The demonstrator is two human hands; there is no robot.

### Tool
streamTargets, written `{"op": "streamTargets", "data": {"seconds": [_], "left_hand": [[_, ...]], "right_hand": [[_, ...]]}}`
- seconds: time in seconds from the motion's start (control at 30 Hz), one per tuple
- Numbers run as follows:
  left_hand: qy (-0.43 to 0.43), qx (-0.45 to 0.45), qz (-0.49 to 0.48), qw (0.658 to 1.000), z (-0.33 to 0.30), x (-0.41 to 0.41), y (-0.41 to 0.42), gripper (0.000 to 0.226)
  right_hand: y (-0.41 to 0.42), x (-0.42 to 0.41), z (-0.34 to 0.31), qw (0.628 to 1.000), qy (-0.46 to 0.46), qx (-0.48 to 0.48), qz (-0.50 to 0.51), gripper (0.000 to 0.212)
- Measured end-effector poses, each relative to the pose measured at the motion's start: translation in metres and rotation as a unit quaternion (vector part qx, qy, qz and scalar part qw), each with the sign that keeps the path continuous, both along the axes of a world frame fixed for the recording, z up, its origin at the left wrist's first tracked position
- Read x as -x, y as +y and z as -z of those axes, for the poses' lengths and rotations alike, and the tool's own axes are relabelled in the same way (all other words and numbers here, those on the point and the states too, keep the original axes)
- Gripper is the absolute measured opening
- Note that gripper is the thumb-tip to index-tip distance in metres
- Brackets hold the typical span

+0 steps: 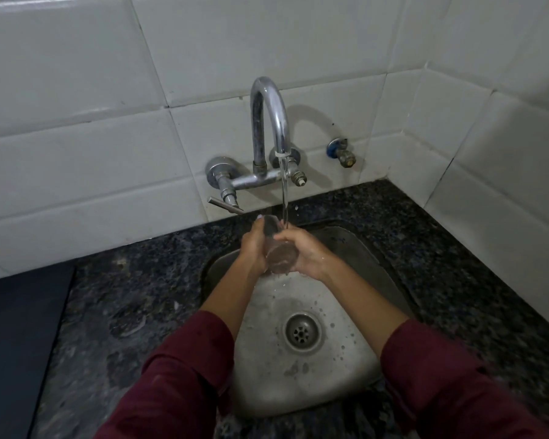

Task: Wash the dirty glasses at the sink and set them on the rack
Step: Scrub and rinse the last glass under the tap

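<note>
A clear drinking glass (278, 248) is held over the steel sink (349, 248), tilted with its base toward me and its mouth up toward the tap. My left hand (254, 245) wraps its left side and my right hand (305, 251) grips its right side. Water runs in a thin stream from the curved chrome tap (271, 118) down to the glass's rim, and drops fall from the glass's base. No rack and no other glasses are in view.
The sink's drain (301, 332) lies below my forearms. Dark speckled granite counter (133, 296) surrounds the sink. The tap's lever (225, 205) sticks out at the left. A small blue valve (341, 152) is on the tiled wall. A dark flat surface (16, 343) lies at the left.
</note>
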State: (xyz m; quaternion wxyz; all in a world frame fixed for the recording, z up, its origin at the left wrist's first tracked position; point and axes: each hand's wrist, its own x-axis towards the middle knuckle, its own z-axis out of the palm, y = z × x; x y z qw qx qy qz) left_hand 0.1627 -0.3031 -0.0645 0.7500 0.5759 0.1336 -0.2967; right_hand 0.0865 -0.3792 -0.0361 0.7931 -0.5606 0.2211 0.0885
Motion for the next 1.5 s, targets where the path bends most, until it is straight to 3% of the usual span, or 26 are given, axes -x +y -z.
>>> {"op": "streamTargets", "data": {"seconds": [0.07,0.23,0.3,0.47,0.53,0.63,0.73,0.87,1.03,1.2,1.3,1.4,1.5], "left_hand": [[0.040,0.039,0.030,0.998,-0.001,0.003,-0.001,0.045],[0.165,0.108,0.076,0.977,0.001,0.009,-0.011,0.042],[0.169,0.129,0.093,0.973,0.001,0.014,-0.017,0.040],[0.166,0.159,0.120,0.966,0.009,0.019,-0.027,0.047],[0.124,0.145,0.152,0.970,0.008,0.022,-0.024,0.047],[-0.032,0.107,0.140,0.984,0.011,0.023,-0.012,0.034],[-0.152,0.088,0.165,0.971,0.014,0.026,0.006,0.064],[-0.253,0.076,0.192,0.945,0.023,0.032,0.030,0.085],[-0.248,0.048,0.192,0.948,0.022,0.031,0.047,0.080],[-0.197,0.011,0.009,0.980,-0.007,0.016,0.046,0.078],[-0.213,-0.043,-0.060,0.974,-0.024,0.001,0.039,0.069],[-0.236,-0.109,-0.101,0.960,-0.038,-0.012,0.031,0.036],[-0.264,-0.188,-0.108,0.940,-0.041,-0.017,0.026,0.032]], "right_hand": [[-0.002,0.001,-0.005,1.000,0.018,0.004,0.007,0.026],[-0.010,0.009,-0.013,0.985,0.040,0.167,-0.004,0.029],[-0.015,0.009,-0.013,0.979,0.054,0.196,0.002,0.038],[-0.026,0.015,-0.010,0.977,0.063,0.205,0.007,0.036],[-0.030,0.018,-0.002,0.979,0.044,0.198,0.007,0.033],[-0.033,0.024,0.016,0.989,0.005,0.148,0.016,0.027],[-0.026,0.032,0.028,0.993,-0.045,0.110,-0.007,0.060],[-0.007,0.031,0.037,0.981,-0.113,0.155,-0.036,0.089],[0.003,0.029,0.050,0.966,-0.133,0.223,-0.003,0.081],[0.001,0.025,0.053,0.960,-0.111,0.255,0.040,0.080],[-0.004,0.024,0.049,0.951,-0.098,0.291,0.035,0.080],[-0.008,0.025,0.045,0.941,-0.094,0.322,0.036,0.083],[-0.012,0.027,0.042,0.933,-0.096,0.345,0.026,0.082]]}}
